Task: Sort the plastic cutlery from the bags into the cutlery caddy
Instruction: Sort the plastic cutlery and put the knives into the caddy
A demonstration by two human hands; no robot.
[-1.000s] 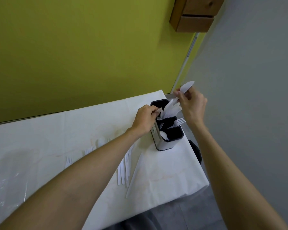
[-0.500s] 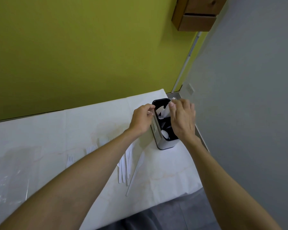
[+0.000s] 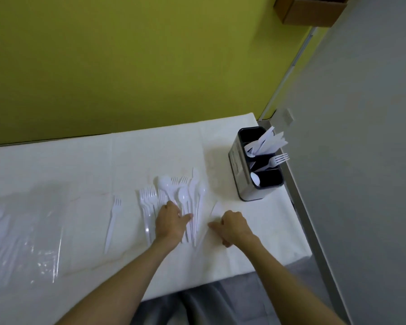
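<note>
The black and silver cutlery caddy stands at the table's right end. It holds several white knives in a middle compartment, a fork in the one nearer me and a spoon in the nearest. A loose pile of white forks and spoons lies on the table left of the caddy. My left hand rests flat on the pile's handles, fingers spread. My right hand hovers low beside it, fingers half curled, its fingertip at a lone white knife. It holds nothing.
A single fork lies apart, left of the pile. Clear plastic bags with more cutlery cover the table's left part. The white tablecloth ends near the caddy, where a grey wall stands close. A yellow-green wall is behind.
Both hands have left the caddy and come down to the table near me. The knives that my right hand carried now stand in the caddy. The view has tilted down.
</note>
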